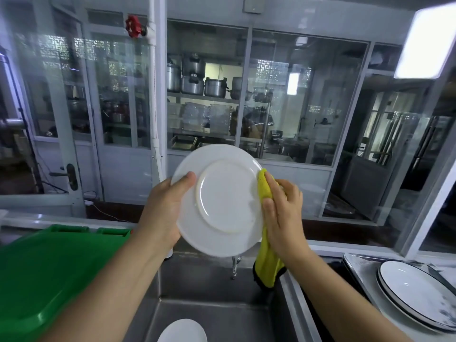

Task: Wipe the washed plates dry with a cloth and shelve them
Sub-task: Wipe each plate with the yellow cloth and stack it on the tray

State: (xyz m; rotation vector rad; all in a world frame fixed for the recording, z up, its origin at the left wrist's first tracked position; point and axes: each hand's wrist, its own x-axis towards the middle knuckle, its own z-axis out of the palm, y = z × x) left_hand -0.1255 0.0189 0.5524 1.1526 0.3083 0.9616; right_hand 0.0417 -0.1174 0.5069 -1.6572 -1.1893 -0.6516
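A green bin lid point(49, 267) fills the space below the left forearm, and a steel sink point(209, 314) lies under both wrists. On the counter out past the right elbow sits a stack of dark-rimmed plates point(417, 292). Held up over the sink, underside showing, is a white plate point(222, 201): the left hand point(162, 208) grips its left edge, thumb curled over the rim. The right hand point(283, 211) pinches a yellow cloth point(267, 243) around the plate's right edge, the cloth's tail hanging below the fingers. Another white plate point(182, 332) lies in the sink.
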